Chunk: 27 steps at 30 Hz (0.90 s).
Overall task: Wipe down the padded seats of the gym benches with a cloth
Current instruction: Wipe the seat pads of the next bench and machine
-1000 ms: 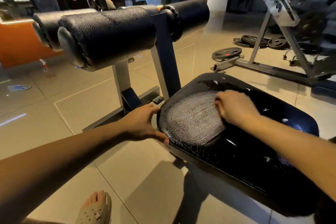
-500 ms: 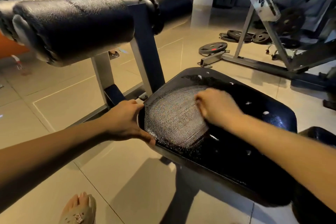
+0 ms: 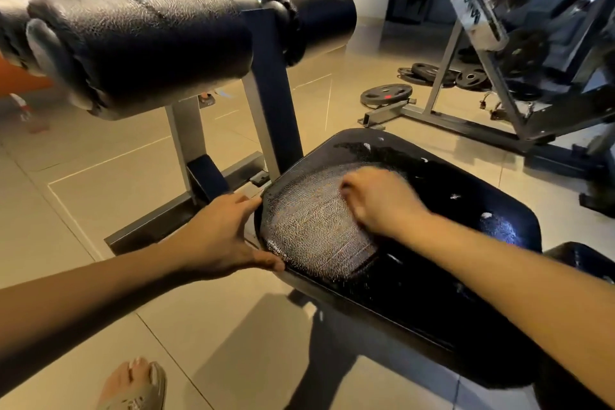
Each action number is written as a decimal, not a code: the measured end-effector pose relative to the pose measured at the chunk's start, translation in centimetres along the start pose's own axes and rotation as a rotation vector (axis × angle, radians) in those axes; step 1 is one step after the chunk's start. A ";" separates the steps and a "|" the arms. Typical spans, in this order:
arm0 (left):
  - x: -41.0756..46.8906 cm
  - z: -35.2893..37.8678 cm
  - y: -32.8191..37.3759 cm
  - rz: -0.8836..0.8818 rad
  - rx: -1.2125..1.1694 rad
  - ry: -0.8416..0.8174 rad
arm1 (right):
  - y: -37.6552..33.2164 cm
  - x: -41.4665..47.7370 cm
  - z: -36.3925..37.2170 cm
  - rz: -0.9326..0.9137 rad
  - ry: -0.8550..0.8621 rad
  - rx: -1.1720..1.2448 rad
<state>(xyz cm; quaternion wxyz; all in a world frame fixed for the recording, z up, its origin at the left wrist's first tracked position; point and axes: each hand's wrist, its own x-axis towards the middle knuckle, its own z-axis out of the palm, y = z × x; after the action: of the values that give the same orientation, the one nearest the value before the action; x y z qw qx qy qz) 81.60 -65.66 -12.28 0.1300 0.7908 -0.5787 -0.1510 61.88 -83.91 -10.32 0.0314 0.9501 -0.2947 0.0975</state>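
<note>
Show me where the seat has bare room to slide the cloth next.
Bare: the seat right of the right hand, out to its far edge, only white flecks. Crowded: the near-left corner, where the left hand grips the rim beside the cloth and the post.

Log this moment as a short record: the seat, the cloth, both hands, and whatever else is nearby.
seat pad: black, glossy, white flecks on it
cloth: grey, spread over the pad's end
left hand: grips the pad's end
right hand: fingers curled on the cloth, holding it against the pad
nearby: roller pads above left; weight plates on the floor
</note>
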 end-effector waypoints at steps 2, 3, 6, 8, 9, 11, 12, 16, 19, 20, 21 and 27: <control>0.0 -0.1 0.5 -0.003 0.007 0.003 | 5.0 1.2 0.5 0.242 0.093 -0.105; 0.0 -0.2 0.7 -0.010 0.009 0.002 | 5.6 1.4 0.7 0.288 0.112 -0.129; 0.0 -0.5 1.0 -0.017 0.022 -0.003 | 0.5 1.6 0.3 0.194 0.082 -0.046; 0.1 -0.4 0.6 -0.013 0.034 -0.009 | -4.7 0.9 -0.3 0.010 0.004 0.077; 0.1 -0.4 0.4 -0.011 0.040 -0.006 | -7.0 -0.3 -0.6 -0.102 -0.030 0.120; 0.1 -0.1 0.2 -0.008 0.053 -0.003 | -9.1 -3.0 -0.9 -0.329 -0.037 0.184; 0.1 0.0 0.1 -0.008 0.052 -0.003 | -8.6 -3.7 -0.8 -0.392 -0.033 0.200; 0.2 -0.2 0.2 0.001 0.046 -0.001 | 0.1 -0.9 -0.1 -0.007 -0.017 -0.004; 0.1 -0.5 0.9 -0.004 0.048 -0.013 | 6.4 0.5 0.1 0.296 0.082 -0.138; 0.0 -0.5 1.1 -0.012 0.053 -0.016 | 6.0 0.6 0.2 0.306 0.097 -0.144; 0.1 -0.5 1.2 -0.017 0.056 -0.013 | 4.4 0.8 0.3 0.283 0.100 -0.116; 0.0 -0.4 0.8 0.004 0.091 0.000 | -8.2 -2.6 -0.5 -0.254 -0.025 0.137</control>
<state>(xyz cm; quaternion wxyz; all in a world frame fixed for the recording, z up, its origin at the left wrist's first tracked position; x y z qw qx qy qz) 81.08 -65.92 -11.60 0.0941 0.7947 -0.5866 -0.1243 64.37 -75.65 -10.37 -0.0251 0.9808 -0.1650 0.1009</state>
